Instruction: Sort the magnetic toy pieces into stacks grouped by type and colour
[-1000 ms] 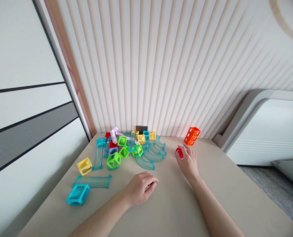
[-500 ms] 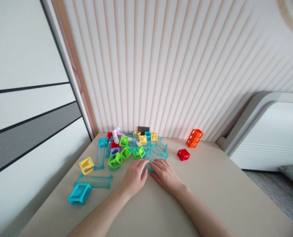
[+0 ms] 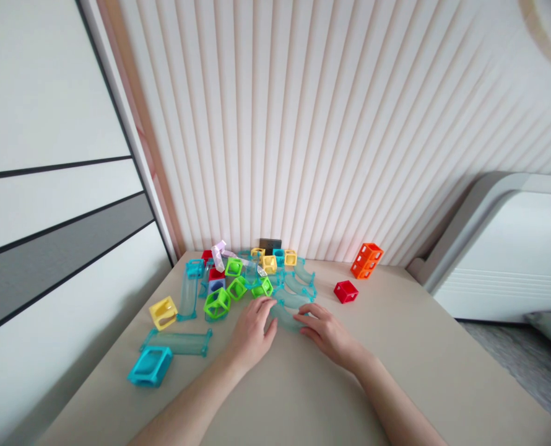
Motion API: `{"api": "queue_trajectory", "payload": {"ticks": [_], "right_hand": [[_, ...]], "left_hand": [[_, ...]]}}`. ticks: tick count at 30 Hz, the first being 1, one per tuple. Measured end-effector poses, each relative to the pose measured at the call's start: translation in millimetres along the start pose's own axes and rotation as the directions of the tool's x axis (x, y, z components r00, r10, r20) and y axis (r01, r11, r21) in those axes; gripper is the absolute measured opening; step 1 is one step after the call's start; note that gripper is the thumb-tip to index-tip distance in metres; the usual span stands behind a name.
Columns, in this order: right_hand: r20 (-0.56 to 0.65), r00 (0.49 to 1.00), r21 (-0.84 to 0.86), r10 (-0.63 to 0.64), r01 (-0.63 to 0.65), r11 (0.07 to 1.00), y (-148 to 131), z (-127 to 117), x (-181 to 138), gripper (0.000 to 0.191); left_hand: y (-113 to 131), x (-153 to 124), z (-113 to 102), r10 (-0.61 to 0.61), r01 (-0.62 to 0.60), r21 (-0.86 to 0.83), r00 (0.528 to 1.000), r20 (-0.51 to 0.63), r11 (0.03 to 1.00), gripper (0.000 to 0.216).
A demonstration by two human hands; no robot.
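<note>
Both my hands rest on a clear teal curved track piece (image 3: 285, 314) lying on the beige table (image 3: 424, 365). My left hand (image 3: 251, 331) touches its left end with fingers bent over it. My right hand (image 3: 326, 331) pinches its right end. Just beyond lie more curved teal tracks (image 3: 298, 285) and green open cubes (image 3: 217, 303). A red cube (image 3: 345, 291) sits to the right of my hands, apart from them.
An orange two-cube stack (image 3: 366, 259) stands by the ribbed wall. Yellow cubes (image 3: 163, 311), a solid teal block (image 3: 148, 365) and a straight teal track (image 3: 177, 341) lie at the left. A white cabinet (image 3: 47, 204) borders the table's left side.
My right hand let go of the red cube, left it on the table and came left. Both hands closed on the curved teal track, which now sits slightly nearer me.
</note>
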State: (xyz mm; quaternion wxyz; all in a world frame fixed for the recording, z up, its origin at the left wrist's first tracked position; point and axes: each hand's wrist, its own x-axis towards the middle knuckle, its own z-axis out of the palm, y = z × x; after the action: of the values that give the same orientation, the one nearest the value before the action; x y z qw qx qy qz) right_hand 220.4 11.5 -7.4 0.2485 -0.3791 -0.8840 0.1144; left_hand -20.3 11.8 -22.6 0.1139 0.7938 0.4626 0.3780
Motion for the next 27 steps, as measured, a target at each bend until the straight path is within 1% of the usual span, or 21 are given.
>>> {"api": "queue_trajectory", "payload": {"ticks": [3, 5, 7, 8, 10, 12, 13, 14, 16, 19, 21, 22, 24, 27], "right_hand": [[0.059, 0.998, 0.093, -0.002, -0.004, 0.996, -7, -8, -1, 0.027], [0.11, 0.993, 0.139, -0.033, 0.018, 0.99, -15, -12, 1, 0.024], [0.131, 0.989, 0.168, -0.073, 0.05, 0.985, -21, -13, 3, 0.021], [0.116, 0.99, 0.175, -0.084, 0.063, 0.983, -22, -13, 4, 0.02], [0.026, 0.998, 0.163, -0.063, 0.058, 0.985, -17, -9, 6, 0.022], [-0.106, 0.994, 0.106, 0.005, 0.006, 0.994, -5, -2, 8, 0.028], [-0.155, 0.987, 0.061, 0.04, -0.031, 0.998, 2, 2, 9, 0.031], [-0.176, 0.983, 0.009, 0.051, -0.05, 0.999, 10, 5, 10, 0.034], [-0.144, 0.988, -0.087, 0.053, -0.066, 0.994, 22, 10, 12, 0.038], [-0.08, 0.996, -0.165, 0.048, -0.061, 0.984, 29, 12, 16, 0.044], [-0.066, 0.997, -0.185, 0.041, -0.052, 0.981, 29, 10, 18, 0.043], [-0.059, 0.998, -0.188, 0.033, -0.044, 0.981, 28, 10, 18, 0.042], [-0.049, 0.999, -0.18, 0.019, -0.028, 0.983, 28, 8, 16, 0.04], [-0.068, 0.997, -0.126, 0.027, -0.036, 0.991, 31, 7, 10, 0.039]], "left_hand": [[1, 1, -5, 0.017, -0.017, -0.012, 1.0, 0.008, 1.0, 0.035], [1, 0, -7, 0.033, -0.033, -0.015, 0.998, 0.046, 0.999, 0.036], [3, -1, -7, 0.042, -0.041, -0.01, 0.994, 0.104, 0.999, 0.036], [4, -2, -7, 0.04, -0.04, -0.005, 0.99, 0.136, 0.999, 0.034], [7, -4, -7, 0.033, -0.034, 0.003, 0.981, 0.191, 0.999, 0.029], [11, -5, -7, 0.028, -0.029, 0.002, 0.973, 0.231, 1.0, 0.025], [12, -5, -8, 0.033, -0.033, -0.005, 0.968, 0.248, 0.999, 0.025], [13, -6, -8, 0.043, -0.041, -0.014, 0.963, 0.268, 0.999, 0.026], [13, -6, -10, 0.071, -0.062, -0.039, 0.944, 0.321, 0.997, 0.036], [5, -7, -13, 0.108, -0.08, -0.086, 0.909, 0.402, 0.993, 0.072], [-2, -6, -15, 0.102, -0.065, -0.104, 0.904, 0.415, 0.992, 0.089], [-5, -5, -17, 0.087, -0.049, -0.103, 0.908, 0.41, 0.993, 0.091], [-12, -4, -21, 0.059, -0.024, -0.092, 0.914, 0.401, 0.995, 0.083], [-17, -2, -24, 0.057, -0.026, -0.077, 0.897, 0.438, 0.997, 0.061]]}}
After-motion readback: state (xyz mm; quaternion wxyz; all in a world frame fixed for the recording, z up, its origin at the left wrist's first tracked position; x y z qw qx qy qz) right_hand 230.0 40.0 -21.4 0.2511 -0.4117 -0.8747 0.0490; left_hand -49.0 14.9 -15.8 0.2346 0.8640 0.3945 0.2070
